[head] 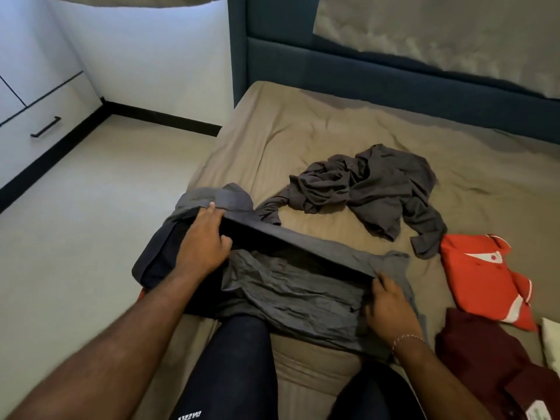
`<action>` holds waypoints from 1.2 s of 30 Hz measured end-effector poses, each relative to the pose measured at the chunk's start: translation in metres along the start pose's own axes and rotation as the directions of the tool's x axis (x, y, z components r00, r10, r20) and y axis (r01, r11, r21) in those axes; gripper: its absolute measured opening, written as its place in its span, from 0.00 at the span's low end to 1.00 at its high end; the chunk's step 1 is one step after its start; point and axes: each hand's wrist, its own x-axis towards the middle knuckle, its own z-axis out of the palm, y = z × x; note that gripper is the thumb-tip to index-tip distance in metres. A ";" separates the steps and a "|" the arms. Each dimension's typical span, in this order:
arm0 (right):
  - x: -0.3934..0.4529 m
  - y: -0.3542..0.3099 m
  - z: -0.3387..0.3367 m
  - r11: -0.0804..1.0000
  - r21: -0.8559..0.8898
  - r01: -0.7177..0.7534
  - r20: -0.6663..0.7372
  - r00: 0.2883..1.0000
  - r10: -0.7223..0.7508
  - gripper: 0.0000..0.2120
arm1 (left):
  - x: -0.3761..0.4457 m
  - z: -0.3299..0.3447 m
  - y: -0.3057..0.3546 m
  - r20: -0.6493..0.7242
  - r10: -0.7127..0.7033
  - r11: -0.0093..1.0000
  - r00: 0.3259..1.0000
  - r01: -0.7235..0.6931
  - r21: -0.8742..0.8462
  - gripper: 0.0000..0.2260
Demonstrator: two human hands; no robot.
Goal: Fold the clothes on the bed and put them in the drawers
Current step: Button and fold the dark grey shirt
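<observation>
A grey garment (291, 286) lies across the near edge of the bed (333, 125), over my knees. My left hand (204, 241) grips its folded edge at the left end, thumb underneath. My right hand (389, 304) pinches the same fold at its right end. The fold is lifted a little, with shadow beneath it. A crumpled dark grey long-sleeved top (369, 189) lies farther up the bed. A folded red shirt (481, 274) and a maroon shirt (491, 368) lie to the right. White drawers with a black handle (45, 127) stand at the far left.
A dark blue padded headboard (394, 77) runs along the far side of the bed. Pale floor (75, 237) lies between the bed and the drawers. A white item (551, 341) peeks in at the right edge.
</observation>
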 end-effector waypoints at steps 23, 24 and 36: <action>-0.068 -0.025 0.027 0.999 -0.015 0.051 -0.045 0.998 -0.052 0.26 | -0.077 -0.048 -0.051 -0.294 -0.483 0.841 0.824 0.343 -0.418 0.14; -0.068 -0.028 0.029 0.998 0.007 0.069 -0.053 0.996 -0.068 0.27 | -0.066 -0.051 -0.058 -0.295 -0.512 0.832 0.807 0.381 -0.403 0.14; -0.043 -0.043 0.052 0.988 0.002 0.151 0.065 0.986 -0.151 0.35 | 0.020 -0.044 -0.140 0.119 -0.691 0.637 0.713 0.679 -0.366 0.25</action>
